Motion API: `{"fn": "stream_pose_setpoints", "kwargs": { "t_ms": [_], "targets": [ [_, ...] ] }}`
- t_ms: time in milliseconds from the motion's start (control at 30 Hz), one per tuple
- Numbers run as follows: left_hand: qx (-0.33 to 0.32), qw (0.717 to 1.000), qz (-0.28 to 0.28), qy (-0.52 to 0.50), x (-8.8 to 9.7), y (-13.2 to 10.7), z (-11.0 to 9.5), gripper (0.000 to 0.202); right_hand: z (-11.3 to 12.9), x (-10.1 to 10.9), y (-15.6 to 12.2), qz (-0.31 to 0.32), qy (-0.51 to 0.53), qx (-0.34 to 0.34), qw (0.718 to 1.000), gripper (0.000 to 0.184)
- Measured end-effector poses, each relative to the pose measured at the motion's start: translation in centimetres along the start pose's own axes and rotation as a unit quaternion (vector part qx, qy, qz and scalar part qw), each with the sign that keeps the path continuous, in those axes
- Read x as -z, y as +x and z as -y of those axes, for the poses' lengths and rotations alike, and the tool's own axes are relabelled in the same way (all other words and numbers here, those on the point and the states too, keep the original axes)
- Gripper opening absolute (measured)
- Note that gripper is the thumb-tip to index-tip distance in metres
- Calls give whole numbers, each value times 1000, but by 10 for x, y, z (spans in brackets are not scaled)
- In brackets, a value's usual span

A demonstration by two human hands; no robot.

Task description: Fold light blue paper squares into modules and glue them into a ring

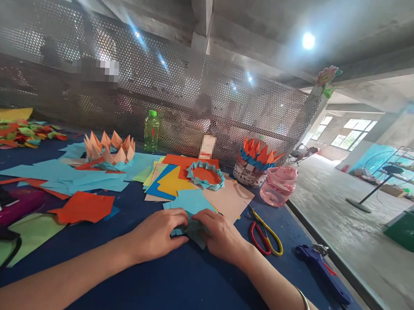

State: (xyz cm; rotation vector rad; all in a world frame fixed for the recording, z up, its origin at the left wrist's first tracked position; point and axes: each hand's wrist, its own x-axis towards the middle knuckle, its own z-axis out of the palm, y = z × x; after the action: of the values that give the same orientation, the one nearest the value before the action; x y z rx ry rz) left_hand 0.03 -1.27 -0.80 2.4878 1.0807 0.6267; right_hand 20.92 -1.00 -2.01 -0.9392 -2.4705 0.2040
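My left hand (159,233) and my right hand (223,234) meet at the table's near middle. Between them is a piece of folded light-blue paper (193,228), pinched by the fingers of both hands and partly covered by them. Just beyond lie flat light-blue sheets (191,199). Further back, a ring of folded light-blue paper (205,186) rests on orange and pink sheets. To the right of my right hand are scissors (266,233) with one red and one yellow handle.
Left of the hands lie orange sheets (88,207) and a spiky peach paper ring (109,157). Behind stands a green-capped bottle (152,131). At right are a pink plastic jar (278,186), an orange-and-blue paper piece (259,154) and a blue glue gun (324,272) near the table edge.
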Motion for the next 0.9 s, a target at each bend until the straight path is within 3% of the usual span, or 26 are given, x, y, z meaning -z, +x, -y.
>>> {"fn": "stream_pose_setpoints", "kwargs": {
  "t_ms": [467, 900],
  "targets": [
    [-38, 994, 10, 100, -6, -2, 4, 25, -11, 8, -2, 7, 66, 11, 998, 15],
    [-58, 987, 19, 147, -9, -2, 5, 27, -11, 13, -2, 12, 59, -29, 998, 12]
  ]
}}
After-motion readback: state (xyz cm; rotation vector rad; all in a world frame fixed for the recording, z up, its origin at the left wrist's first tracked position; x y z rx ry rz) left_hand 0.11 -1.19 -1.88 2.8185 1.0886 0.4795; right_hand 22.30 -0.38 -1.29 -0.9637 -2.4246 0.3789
